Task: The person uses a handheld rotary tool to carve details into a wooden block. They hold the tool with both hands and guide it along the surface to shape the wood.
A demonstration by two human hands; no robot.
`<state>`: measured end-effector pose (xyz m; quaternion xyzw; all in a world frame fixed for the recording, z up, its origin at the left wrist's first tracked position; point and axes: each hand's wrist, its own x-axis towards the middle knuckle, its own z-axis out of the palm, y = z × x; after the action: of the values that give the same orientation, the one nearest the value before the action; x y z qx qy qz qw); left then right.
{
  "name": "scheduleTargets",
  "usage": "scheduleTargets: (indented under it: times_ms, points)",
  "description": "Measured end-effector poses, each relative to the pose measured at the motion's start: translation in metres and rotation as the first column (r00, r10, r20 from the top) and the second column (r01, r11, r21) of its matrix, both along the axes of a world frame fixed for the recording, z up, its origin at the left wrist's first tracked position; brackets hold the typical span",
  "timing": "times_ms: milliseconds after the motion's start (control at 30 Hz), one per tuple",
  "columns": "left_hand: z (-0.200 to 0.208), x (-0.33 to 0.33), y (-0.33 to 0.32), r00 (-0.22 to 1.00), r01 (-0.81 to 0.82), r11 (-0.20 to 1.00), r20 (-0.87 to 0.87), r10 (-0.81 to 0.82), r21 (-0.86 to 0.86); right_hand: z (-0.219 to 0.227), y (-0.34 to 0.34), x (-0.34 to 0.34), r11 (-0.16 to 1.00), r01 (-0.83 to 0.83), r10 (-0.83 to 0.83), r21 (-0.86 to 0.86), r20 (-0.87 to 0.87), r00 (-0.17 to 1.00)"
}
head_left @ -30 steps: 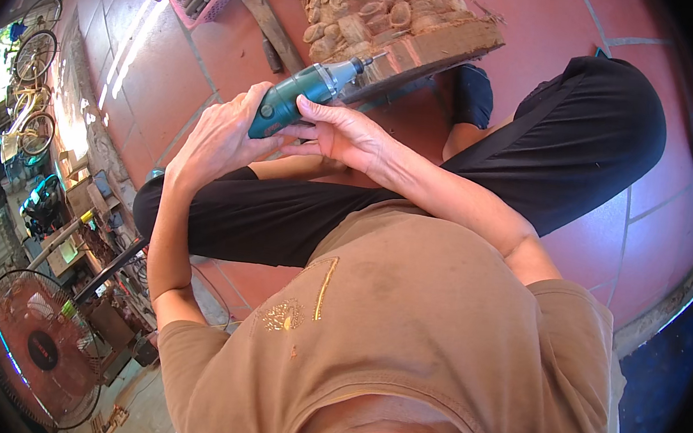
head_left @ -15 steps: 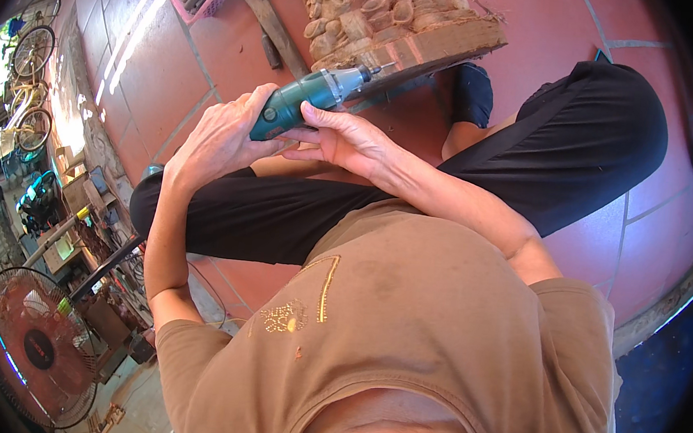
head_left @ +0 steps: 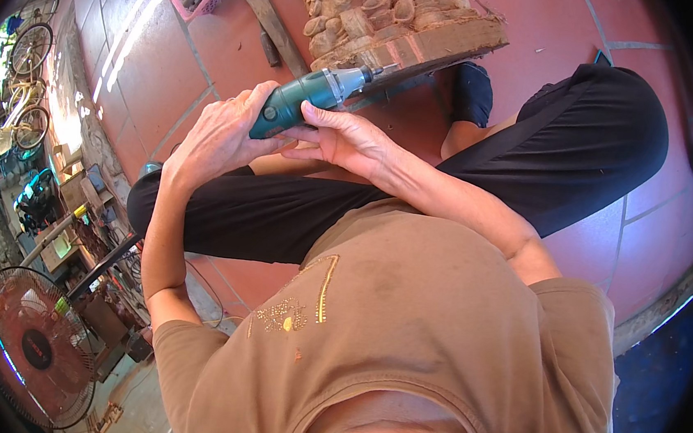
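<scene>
A green rotary tool (head_left: 296, 106) with a grey collar lies across both my hands, tilted up to the right. Its thin bit points to the front edge of a carved wooden block (head_left: 380, 21); whether the tip touches the wood I cannot tell. My left hand (head_left: 215, 141) is closed around the tool's rear end, its fingers partly hidden behind the body. Lower on the tool, my right hand (head_left: 346, 141) pinches it, thumb on the near side and fingers curled underneath. Relief figures cover the block's top, above a plain base.
A pink basket (head_left: 209, 0) of chisel-like tools stands on the red tiled floor (head_left: 140, 75) at the upper left. Beside it lie a wooden mallet-like piece (head_left: 272, 24) and a short dark handle (head_left: 270, 48). My crossed legs flank the block. A fan (head_left: 37, 348) stands lower left, with bicycles (head_left: 33, 49) beyond.
</scene>
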<state>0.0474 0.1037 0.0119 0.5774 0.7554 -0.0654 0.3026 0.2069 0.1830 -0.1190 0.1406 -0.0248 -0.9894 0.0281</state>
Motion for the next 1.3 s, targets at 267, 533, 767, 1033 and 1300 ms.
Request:
scheduleTargets:
  times_ms: [267, 533, 767, 1033, 1300]
  points:
    - [-0.001, -0.001, 0.000, 1.000, -0.019, 1.000, 0.002, 0.019, 0.013, 0.006, 0.005, -0.003, 1.000, 0.016, -0.016, 0.000, -0.006, 1.000]
    - [0.000, -0.002, 0.002, 1.000, -0.024, 0.999, 0.017, 0.023, 0.044, -0.005, 0.007, -0.009, 0.999, 0.014, -0.013, 0.044, -0.027, 1.000]
    - [0.000, -0.002, 0.003, 1.000, -0.028, 0.999, -0.007, 0.028, 0.042, -0.005, 0.008, -0.012, 0.998, 0.013, -0.011, 0.057, -0.029, 1.000]
    - [0.002, -0.003, 0.004, 0.999, -0.032, 0.999, -0.001, 0.032, 0.040, -0.007, 0.009, -0.014, 0.999, 0.027, -0.026, 0.039, -0.031, 0.999]
    - [0.001, -0.005, 0.002, 1.000, -0.011, 1.000, 0.012, 0.011, 0.006, 0.000, 0.006, -0.008, 1.000, 0.014, -0.014, 0.025, -0.013, 1.000]
